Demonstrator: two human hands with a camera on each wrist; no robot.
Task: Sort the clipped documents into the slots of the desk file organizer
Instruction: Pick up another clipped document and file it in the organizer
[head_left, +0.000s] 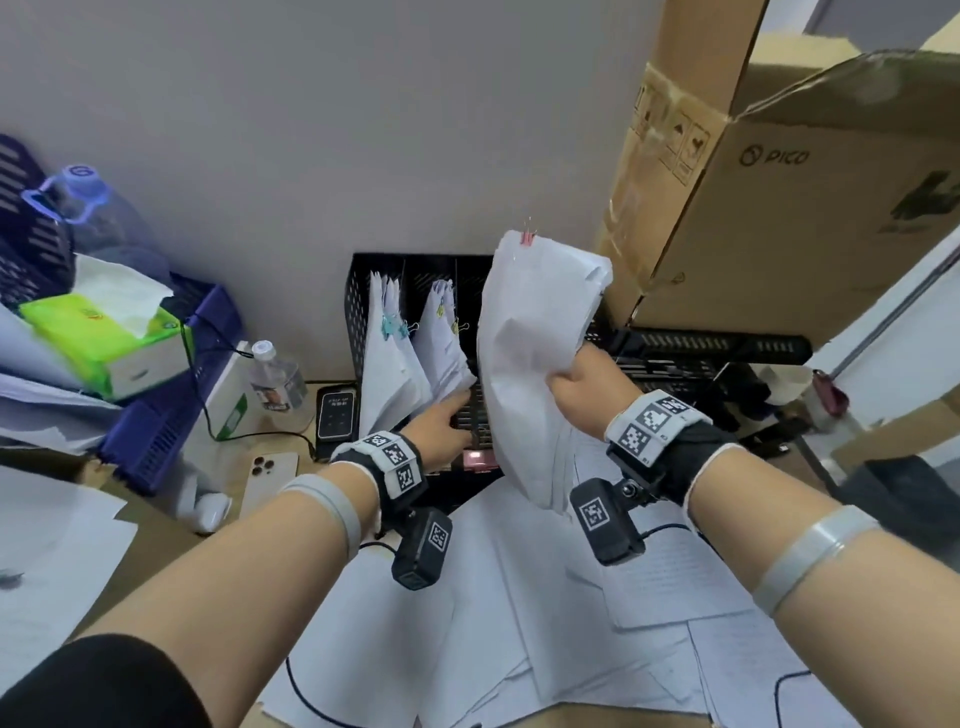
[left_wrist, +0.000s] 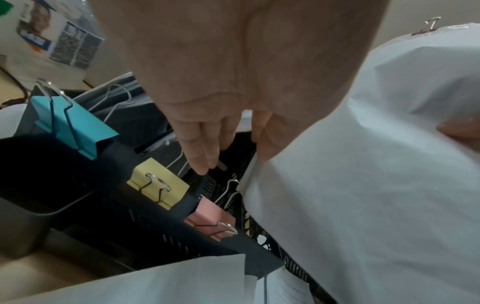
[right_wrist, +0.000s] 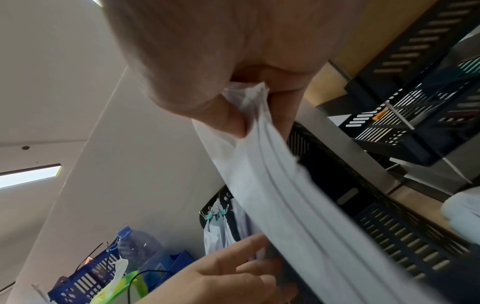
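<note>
Loose printed sheets (head_left: 519, 597) lie nearest the viewer, spread over the desk below both forearms. Further left on the desk stand a green tissue box (head_left: 104, 338), a small water bottle (head_left: 272, 382) and a phone (head_left: 267, 480), none involved.

At centre left, the left hand (head_left: 441, 423) reaches forward with fingers extended and holds nothing; in the left wrist view its fingertips (left_wrist: 201, 166) point down into the black file organizer (head_left: 358, 306), at or just short of a divider. Whether they actually touch it cannot be confirmed from that view. Two slots to the left already hold clipped documents (head_left: 395, 358), standing upright with blue and yellow clips.

Right of centre, the right hand (head_left: 576, 387) grips a clipped bundle (head_left: 535, 332) by its right edge, thumb and fingers closed round the paper. The bundle's long axis runs near vertical, with the pink binder clip (head_left: 527, 238) at the top and the free end hanging down in front of the organizer. A pink clip (left_wrist: 213, 224) marks the divider just below it.

Judgement: the open slot lies directly behind and below the bundle, between the two hands. The right hand is the carrier; the left is nearer the slot and appears placed to guide or clear it.
</note>
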